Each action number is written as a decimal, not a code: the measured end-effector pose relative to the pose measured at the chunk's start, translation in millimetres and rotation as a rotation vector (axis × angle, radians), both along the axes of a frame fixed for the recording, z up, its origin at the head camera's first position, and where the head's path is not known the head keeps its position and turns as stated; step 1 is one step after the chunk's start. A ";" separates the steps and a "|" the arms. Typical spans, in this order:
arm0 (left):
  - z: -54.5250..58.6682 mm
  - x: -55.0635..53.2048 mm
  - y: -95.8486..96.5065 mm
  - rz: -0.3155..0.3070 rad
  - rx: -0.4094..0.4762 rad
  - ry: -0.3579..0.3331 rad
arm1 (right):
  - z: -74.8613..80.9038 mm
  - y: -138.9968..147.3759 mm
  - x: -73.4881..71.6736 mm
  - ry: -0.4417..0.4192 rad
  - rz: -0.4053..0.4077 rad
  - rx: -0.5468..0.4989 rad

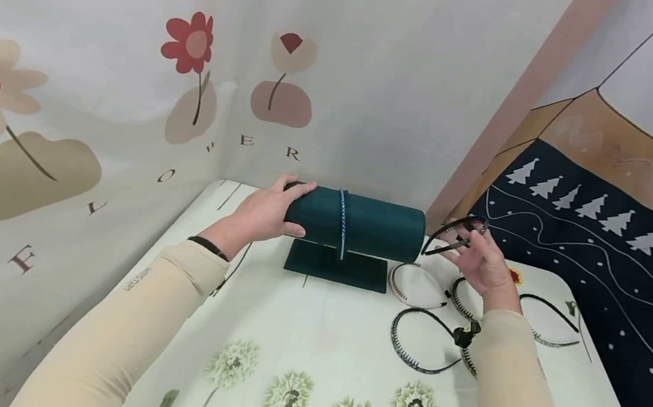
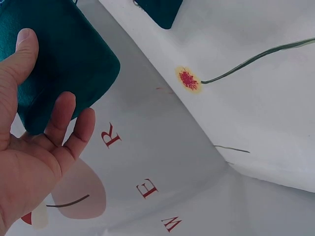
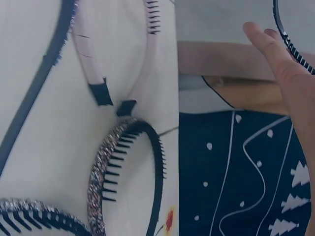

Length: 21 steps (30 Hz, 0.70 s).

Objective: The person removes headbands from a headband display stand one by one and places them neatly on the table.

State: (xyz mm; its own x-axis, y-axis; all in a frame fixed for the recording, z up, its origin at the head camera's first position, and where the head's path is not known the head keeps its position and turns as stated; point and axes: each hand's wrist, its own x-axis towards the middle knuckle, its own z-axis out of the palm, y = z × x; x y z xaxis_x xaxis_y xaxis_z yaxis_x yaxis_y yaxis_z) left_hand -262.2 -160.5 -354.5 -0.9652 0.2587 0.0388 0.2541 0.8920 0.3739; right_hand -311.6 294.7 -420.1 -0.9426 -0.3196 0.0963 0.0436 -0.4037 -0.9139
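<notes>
A dark teal velvet headband stand (image 1: 386, 230), a thick horizontal roll on a flat base (image 1: 317, 265), stands at the back of the table. My left hand (image 1: 264, 214) grips the roll's left end, thumb in front; the left wrist view shows the thumb on the velvet (image 2: 74, 59). Round the middle of the roll sits a blue braided headband (image 1: 343, 223). Just off the right end, my right hand (image 1: 485, 264) holds a black toothed headband (image 1: 445, 249) by its far side. In the right wrist view only part of this headband (image 3: 290, 46) shows.
Several headbands lie at the table's right: a pale pink one (image 1: 395, 287), a black one (image 1: 397, 344) beside a black ornament (image 1: 464, 335), and another (image 1: 548, 304) near the right edge. A glittery one (image 3: 96, 182) shows below my right hand. A curtain (image 1: 380, 99) hangs behind.
</notes>
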 end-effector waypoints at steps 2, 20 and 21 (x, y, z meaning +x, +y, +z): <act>-0.9 -0.6 -0.1 -0.001 0.003 -0.001 | 1.9 5.4 2.9 0.018 -0.024 -0.030; -1.7 -2.4 -1.8 -0.016 0.008 0.002 | 13.6 64.0 31.4 0.119 -0.064 -0.146; -1.6 -2.5 -2.0 -0.017 0.007 0.002 | 15.7 68.4 34.1 0.126 -0.059 -0.136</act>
